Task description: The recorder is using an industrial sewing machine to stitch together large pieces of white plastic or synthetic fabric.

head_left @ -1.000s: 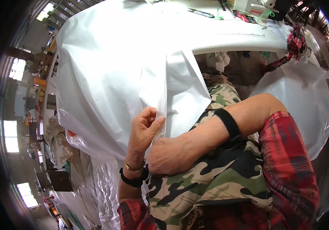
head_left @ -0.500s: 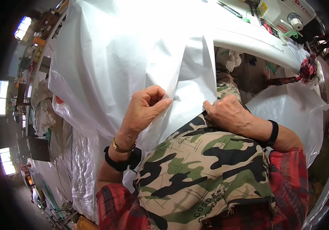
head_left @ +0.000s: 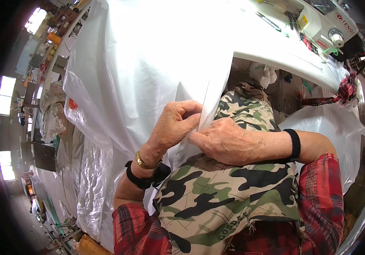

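A large translucent white plastic sheet (head_left: 148,63) drapes off the white table toward my lap. My left hand (head_left: 176,125) pinches the folded edge of this sheet between thumb and fingers. Right beside it, my right hand (head_left: 227,142) is closed on the same edge slightly lower, with its fingertips partly hidden. The edge forms a narrow doubled strip running up from my hands. Below them, a camouflage apron (head_left: 229,182) covers my lap.
A sewing machine (head_left: 331,32) stands on the table (head_left: 293,68) at the far right, near a dark pen-like tool (head_left: 268,21). A red plaid cloth (head_left: 347,88) is tied at the table's right end. Crumpled clear plastic (head_left: 95,182) hangs at left.
My right hand has moved left, bringing the sheet's edge over to my left hand. The sheet's right side has shifted left, uncovering more of the camouflage cloth on my leg.
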Motion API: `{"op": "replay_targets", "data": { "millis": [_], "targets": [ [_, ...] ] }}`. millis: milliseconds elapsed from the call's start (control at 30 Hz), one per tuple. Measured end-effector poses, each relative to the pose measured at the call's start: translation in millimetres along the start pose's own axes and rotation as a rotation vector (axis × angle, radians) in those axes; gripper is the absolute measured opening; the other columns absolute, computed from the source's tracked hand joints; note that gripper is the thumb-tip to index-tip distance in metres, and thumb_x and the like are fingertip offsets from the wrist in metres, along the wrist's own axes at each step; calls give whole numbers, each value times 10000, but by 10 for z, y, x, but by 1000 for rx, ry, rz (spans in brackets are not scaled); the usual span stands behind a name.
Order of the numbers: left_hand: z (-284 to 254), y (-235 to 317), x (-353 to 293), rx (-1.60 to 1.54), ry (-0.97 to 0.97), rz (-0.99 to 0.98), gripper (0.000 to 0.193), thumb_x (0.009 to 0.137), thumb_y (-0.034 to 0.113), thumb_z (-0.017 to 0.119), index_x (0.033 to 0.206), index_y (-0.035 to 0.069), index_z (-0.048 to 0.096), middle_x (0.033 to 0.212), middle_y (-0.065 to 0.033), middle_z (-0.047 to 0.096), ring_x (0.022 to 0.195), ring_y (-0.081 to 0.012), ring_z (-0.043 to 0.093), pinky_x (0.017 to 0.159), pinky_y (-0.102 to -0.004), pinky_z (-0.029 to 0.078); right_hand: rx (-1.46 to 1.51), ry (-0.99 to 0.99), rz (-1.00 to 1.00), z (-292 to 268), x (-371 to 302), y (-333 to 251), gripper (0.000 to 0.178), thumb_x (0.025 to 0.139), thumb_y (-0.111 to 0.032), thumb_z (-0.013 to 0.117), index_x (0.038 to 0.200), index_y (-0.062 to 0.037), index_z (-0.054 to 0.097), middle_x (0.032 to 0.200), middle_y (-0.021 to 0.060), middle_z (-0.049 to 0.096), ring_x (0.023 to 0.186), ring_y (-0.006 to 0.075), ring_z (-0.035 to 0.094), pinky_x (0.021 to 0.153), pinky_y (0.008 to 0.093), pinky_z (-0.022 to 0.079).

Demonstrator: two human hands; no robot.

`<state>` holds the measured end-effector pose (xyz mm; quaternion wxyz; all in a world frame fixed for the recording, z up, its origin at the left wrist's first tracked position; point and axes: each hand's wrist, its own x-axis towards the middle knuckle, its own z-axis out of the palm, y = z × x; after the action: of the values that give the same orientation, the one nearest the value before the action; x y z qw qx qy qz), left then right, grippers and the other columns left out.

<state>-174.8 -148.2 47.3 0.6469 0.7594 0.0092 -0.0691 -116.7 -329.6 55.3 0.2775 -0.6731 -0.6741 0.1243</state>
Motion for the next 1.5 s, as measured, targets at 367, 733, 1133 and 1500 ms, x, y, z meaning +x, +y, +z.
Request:
{"op": "replay_targets", "data": {
  "millis": [367, 733, 1133, 1500],
  "targets": [
    [-61, -124, -36, -105, 40, -108, 148, 930, 81, 634, 816, 5, 581, 718, 77, 496, 672, 0, 425, 544, -194, 337, -86, -35, -195, 0, 149, 53, 192, 815, -100, 598, 915, 44, 520, 722, 116, 624, 631, 283, 645, 573, 392, 521],
    [-663, 1299, -28, 636, 131, 210, 70, 885, 20, 643, 835, -21, 616, 638, 5, 534, 615, -36, 482, 566, -215, 393, 660, 444, 610, 214, 1098, 1254, 395, 874, -122, 592, 1244, 13, 564, 1257, 200, 609, 1112, 329, 607, 951, 396, 483],
    [-221, 691, -20, 1230, -322, 390, 43, 801, 27, 549, 805, 46, 512, 708, -107, 578, 661, -274, 634, 590, -385, 503, 258, 354, -211, 934, 1159, 1420, 338, 866, -163, 619, 1161, 2, 643, 1152, 207, 663, 1016, 333, 651, 878, 403, 513],
    [-15, -110, -200, 625, 362, 234, 64, 837, 27, 655, 875, -24, 652, 784, -169, 618, 663, -336, 608, 605, -353, 471, -415, 185, -36, -851, 287, 1396, 164, 858, -195, 686, 968, -87, 630, 970, 88, 623, 960, 249, 601, 878, 386, 472]
  ]
}}
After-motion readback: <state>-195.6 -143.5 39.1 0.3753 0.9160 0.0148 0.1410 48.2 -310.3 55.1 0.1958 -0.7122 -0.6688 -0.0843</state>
